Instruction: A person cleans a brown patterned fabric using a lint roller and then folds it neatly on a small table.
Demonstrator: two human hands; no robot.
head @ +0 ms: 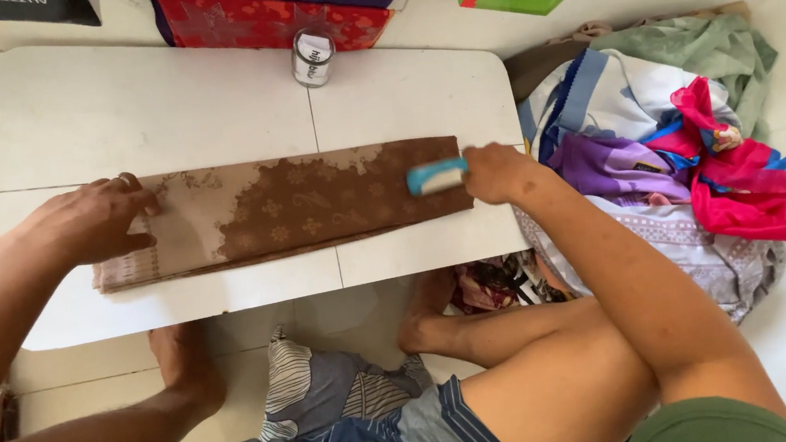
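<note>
The left hand (90, 221) presses flat, fingers spread, on the 9 o'clock end of the folded brown patterned cloth (286, 210) lying across the low white table (152, 110), while the right hand (494, 171) grips a small blue-and-white iron (437, 176) on its 3 o'clock end.

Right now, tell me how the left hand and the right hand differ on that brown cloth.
The left hand lies flat with empty, spread fingers, pressing the pale end of the folded brown cloth; the right hand is closed around a small blue and white tool. The left hand sits at the cloth's left end, the right hand at its darker right end. Both rest on the same cloth on the white table.
</note>
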